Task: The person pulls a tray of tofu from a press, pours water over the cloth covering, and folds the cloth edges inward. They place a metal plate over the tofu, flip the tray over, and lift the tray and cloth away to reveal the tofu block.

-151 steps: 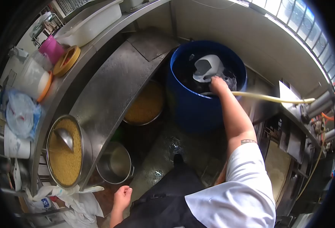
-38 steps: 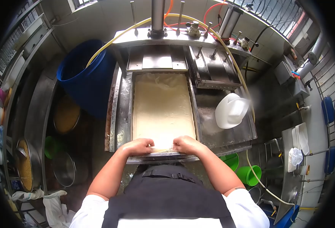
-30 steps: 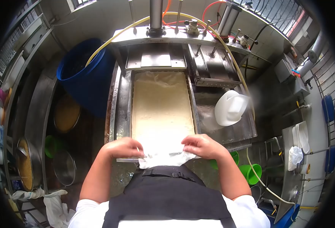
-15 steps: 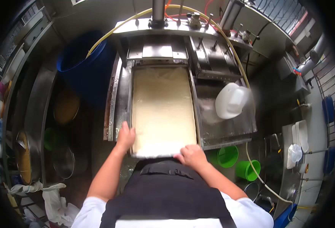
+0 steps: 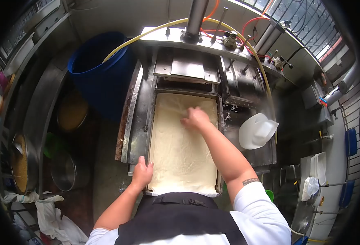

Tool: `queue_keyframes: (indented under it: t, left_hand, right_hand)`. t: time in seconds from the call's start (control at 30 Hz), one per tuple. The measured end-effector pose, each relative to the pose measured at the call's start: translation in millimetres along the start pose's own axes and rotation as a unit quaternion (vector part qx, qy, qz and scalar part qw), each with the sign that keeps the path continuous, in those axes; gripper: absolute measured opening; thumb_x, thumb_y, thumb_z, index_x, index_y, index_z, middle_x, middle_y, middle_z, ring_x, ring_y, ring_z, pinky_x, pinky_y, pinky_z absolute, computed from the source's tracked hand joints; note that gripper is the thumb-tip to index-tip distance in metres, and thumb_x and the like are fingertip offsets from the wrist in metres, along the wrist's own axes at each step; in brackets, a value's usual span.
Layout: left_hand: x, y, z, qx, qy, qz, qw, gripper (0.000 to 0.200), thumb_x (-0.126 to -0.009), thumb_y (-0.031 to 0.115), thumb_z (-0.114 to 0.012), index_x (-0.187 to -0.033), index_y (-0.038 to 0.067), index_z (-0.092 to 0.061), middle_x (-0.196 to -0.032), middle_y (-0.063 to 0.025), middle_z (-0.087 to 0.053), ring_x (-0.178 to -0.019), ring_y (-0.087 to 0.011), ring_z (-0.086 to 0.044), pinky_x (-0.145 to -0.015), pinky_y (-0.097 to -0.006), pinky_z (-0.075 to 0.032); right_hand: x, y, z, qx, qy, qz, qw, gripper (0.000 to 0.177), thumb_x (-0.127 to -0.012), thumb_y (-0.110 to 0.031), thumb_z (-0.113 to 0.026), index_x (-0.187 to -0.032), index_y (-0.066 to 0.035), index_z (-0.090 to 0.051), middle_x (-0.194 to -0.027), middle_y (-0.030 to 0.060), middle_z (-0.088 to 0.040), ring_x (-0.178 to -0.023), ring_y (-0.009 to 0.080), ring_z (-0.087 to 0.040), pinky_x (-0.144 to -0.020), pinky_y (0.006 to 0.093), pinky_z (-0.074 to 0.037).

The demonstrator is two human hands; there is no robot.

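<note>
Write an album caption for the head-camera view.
The left hand beside a metal frame, the right hand over its pale cloth, a white plastic jug at right.

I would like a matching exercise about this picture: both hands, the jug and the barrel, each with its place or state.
Column one:
1. Left hand
2. Right hand
3. White jug
4. Barrel

Column two:
A. To the right of the tray
B. A yellow hose runs into it
C. At the tray's left edge
D. At the far half of the pale sheet

Right pairs: 1-C, 2-D, 3-A, 4-B.
</note>
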State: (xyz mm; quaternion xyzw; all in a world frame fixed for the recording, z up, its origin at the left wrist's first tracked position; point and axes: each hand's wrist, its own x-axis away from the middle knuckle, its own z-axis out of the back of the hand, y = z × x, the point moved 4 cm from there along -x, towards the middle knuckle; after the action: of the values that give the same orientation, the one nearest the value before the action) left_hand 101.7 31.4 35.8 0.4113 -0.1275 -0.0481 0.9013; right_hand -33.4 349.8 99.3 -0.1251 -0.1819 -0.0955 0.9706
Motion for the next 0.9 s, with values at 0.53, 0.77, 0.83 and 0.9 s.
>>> queue_keyframes:
  t: [0.53, 0.77, 0.83, 0.9]
  left_hand:
    - [-24.7, 35.0, 3.4, 0.01, 0.104, -0.045, 0.994, 0.043, -0.09, 0.02, -0.069, -0.121, -0.006, -0.055, -0.112, -0.0337, -0.065, -0.108, -0.049, -0.061, -0.093, -0.0507, -0.05]
    - [24.4, 125.6, -45.2, -0.068, -0.257, -0.306, 0.914, 0.038, -0.095, 0.026, -0.068, -0.122, 0.0, -0.064, -0.128, -0.0225, -0.063, -0.118, -0.0386, -0.058, -0.105, -0.0456, -0.045]
    - [30.6, 134.1, -53.5, -0.056, -0.353, -0.256, 0.898, 0.035, -0.096, 0.03, -0.066, -0.116, 0.001, -0.068, -0.126, -0.0221, -0.064, -0.114, -0.0386, -0.059, -0.101, -0.0455, -0.047]
    - [35.9, 137.2, -54.2, -0.194, -0.498, -0.185, 0.825, 0.033, -0.097, 0.033, -0.063, -0.102, 0.002, -0.071, -0.112, -0.0223, -0.068, -0.107, -0.0388, -0.061, -0.092, -0.0465, -0.049]
  right_hand:
    - [168.5, 32.5, -112.9, -0.138, -0.178, 0.083, 0.971, 0.057, -0.098, -0.053, -0.054, -0.097, 0.001, -0.073, -0.1, 0.0259, -0.072, -0.097, 0.0428, -0.068, -0.089, 0.0491, -0.052]
    - [237.4, 16.4, -122.1, -0.389, -0.165, 0.295, 0.857, 0.039, -0.099, -0.033, -0.06, -0.121, -0.002, -0.071, -0.115, 0.02, -0.071, -0.111, 0.0358, -0.066, -0.102, 0.0411, -0.048]
    - [240.4, 23.0, -108.4, -0.421, -0.201, 0.324, 0.823, 0.037, -0.1, -0.029, -0.06, -0.126, -0.004, -0.069, -0.12, 0.0168, -0.071, -0.115, 0.0309, -0.064, -0.104, 0.0398, -0.047]
    - [246.8, 42.3, -106.9, -0.473, -0.262, 0.262, 0.799, 0.035, -0.102, -0.025, -0.061, -0.13, -0.005, -0.067, -0.125, 0.0101, -0.071, -0.117, 0.0191, -0.063, -0.103, 0.0353, -0.047]
